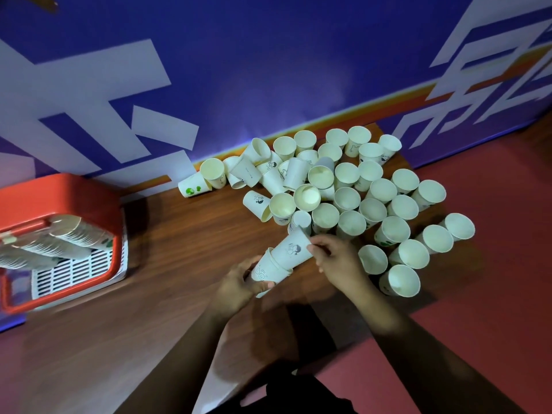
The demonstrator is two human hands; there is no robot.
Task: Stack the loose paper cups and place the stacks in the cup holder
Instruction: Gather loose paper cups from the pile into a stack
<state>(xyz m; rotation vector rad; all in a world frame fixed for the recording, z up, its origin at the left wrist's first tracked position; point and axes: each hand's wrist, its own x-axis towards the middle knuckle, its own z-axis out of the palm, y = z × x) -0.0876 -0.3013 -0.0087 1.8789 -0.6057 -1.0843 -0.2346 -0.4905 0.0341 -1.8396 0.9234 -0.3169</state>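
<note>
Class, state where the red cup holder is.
Head view, far left: the red cup holder sits on the wooden table by the blue wall, well left of the loose cups.

Both my bare forearms reach forward from the lower edge and converge mid-view. My left hand has its fingers curled round the lower cup. My right hand, wrist angled inward, pinches the upper cup between thumb and fingertips, the other fingers loosely bent.
</note>
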